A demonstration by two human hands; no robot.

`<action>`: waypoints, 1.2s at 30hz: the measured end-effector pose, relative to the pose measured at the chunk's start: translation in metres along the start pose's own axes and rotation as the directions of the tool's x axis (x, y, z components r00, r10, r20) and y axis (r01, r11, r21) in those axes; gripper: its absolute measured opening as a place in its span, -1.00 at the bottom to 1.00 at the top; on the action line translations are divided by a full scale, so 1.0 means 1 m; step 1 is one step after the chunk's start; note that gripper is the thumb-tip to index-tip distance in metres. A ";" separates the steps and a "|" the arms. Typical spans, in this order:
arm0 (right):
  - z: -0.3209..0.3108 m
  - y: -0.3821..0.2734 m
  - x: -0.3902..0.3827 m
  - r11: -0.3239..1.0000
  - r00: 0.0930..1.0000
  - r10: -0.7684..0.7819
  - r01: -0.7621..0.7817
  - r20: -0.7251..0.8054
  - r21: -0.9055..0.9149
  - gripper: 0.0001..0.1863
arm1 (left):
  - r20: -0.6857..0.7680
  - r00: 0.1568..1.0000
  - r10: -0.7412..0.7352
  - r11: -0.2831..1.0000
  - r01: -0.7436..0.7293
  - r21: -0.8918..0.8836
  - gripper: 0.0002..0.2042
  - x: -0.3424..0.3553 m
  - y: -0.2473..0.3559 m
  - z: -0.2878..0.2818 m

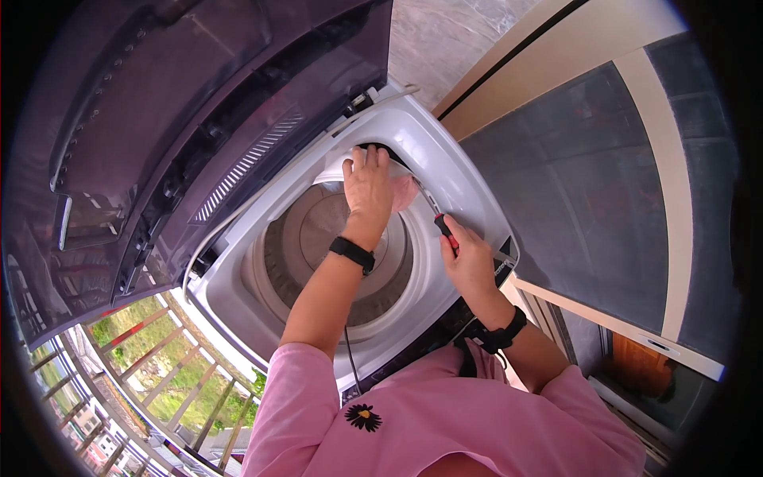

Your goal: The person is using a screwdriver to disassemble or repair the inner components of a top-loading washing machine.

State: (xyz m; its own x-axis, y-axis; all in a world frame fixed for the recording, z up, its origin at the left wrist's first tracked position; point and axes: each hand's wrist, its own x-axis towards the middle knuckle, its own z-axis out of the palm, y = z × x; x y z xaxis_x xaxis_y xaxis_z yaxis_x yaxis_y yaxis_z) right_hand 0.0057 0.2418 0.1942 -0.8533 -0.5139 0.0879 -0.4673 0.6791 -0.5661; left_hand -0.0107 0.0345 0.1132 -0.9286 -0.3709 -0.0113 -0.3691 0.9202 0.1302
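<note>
A top-loading washing machine (469, 187) stands before me with its dark purple lid (214, 103) raised. Its round drum (306, 254) shows below my arms. My right hand (470, 262) is closed round the red and black handle of a screwdriver (442, 225). The metal shaft slants up and left under the inner edge of the tub opening, where its tip is hard to make out. My left hand (368, 187) reaches to the far rim, with its fingertips at a dark gap there. Whether those fingers grip anything is hidden. A pinkish patch (404, 193) shows beside the left hand.
A pale hose or cord (230, 219) runs along the machine's lid side. Dark-panelled cream doors (572, 191) stand close on the right. Railings (171, 366) with greenery beyond lie at the lower left. A thin dark cable (350, 362) hangs by my left arm.
</note>
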 end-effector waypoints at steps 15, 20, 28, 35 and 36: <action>0.009 -0.008 0.041 0.993 0.995 0.014 -0.025 0.102 0.114 -0.70 | -0.106 0.994 0.032 0.986 -0.049 -0.159 -0.62 -0.001 0.000 -0.002; 0.023 -0.021 0.050 0.998 0.995 -0.023 0.029 0.099 -0.059 -0.67 | -0.054 0.998 0.031 0.987 -0.040 -0.157 -0.58 -0.005 0.002 -0.005; -0.020 0.008 0.000 0.956 0.976 0.143 -0.093 0.163 -0.277 -0.63 | -0.051 0.999 0.013 0.953 -0.028 -0.301 -0.61 -0.007 -0.008 -0.005; -0.019 -0.002 0.005 0.966 0.991 0.062 -0.029 0.123 -0.255 -0.62 | -0.167 0.986 0.001 0.960 -0.048 -0.276 -0.54 -0.005 -0.005 0.001; -0.015 -0.001 0.007 0.958 0.994 0.021 0.011 0.109 -0.286 -0.62 | -0.172 0.985 0.004 0.958 -0.052 -0.281 -0.54 -0.005 -0.003 -0.002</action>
State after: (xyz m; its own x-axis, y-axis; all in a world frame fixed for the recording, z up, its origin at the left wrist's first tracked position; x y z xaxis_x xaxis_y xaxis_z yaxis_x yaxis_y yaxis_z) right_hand -0.0037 0.2452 0.2072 -0.8326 -0.5537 -0.0144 -0.5233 0.7949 -0.3072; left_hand -0.0052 0.0329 0.1151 -0.9097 -0.3835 0.1594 -0.2944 0.8661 0.4040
